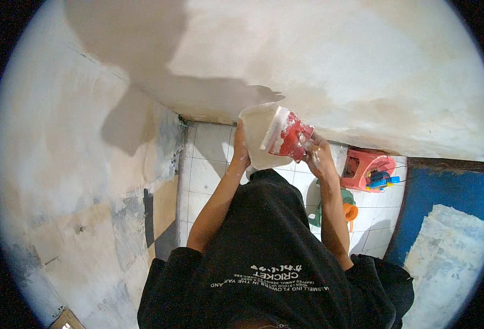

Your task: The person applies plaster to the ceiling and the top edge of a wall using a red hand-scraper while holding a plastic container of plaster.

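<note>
A pale tub [256, 147] is clamped in the left fingers [239, 134]. Between the right fingers [319, 145], a red scraper [293, 137] is gripped.

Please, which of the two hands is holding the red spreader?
The right hand: it grips the red spreader, whereas the left hand holds the edge of the wide pale piece.

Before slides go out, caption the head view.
Left hand holds a pale container while the right hand holds a red, white-smeared spreader over it, near a wall.
</note>
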The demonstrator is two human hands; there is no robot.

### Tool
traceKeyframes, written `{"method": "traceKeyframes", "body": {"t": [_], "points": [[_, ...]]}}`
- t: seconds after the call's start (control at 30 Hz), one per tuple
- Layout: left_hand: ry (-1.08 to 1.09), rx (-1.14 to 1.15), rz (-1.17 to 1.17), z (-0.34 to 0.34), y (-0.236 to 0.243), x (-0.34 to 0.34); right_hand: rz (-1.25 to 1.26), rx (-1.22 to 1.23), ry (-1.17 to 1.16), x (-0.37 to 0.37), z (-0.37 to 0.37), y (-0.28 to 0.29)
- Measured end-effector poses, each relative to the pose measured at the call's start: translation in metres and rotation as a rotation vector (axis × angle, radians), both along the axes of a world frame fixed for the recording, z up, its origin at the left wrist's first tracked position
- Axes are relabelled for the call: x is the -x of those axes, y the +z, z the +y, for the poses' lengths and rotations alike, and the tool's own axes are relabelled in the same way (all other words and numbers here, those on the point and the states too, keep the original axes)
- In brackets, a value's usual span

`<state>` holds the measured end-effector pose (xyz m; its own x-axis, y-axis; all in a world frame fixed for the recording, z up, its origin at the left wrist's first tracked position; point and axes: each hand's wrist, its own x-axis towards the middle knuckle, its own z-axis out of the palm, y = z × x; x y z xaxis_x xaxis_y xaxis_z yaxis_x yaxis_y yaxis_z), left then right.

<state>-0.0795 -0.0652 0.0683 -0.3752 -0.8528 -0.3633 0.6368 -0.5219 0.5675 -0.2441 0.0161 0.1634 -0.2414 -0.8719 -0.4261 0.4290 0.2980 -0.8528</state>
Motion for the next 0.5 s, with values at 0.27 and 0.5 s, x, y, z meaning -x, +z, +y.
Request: {"method": "traceKeyframes", "body": {"t": [0.27,0.5], "points": [[0.088,-0.06,-0.004,0.002,-0.064,-0.021,-0.478,0.156,-0.303,0.037,0.01,-0.055],[0.189,-0.045,-0.075,0.026,-0.066,-0.044,0.042,0.33,-0.111,0.105,-0.098,-0.175]]}}
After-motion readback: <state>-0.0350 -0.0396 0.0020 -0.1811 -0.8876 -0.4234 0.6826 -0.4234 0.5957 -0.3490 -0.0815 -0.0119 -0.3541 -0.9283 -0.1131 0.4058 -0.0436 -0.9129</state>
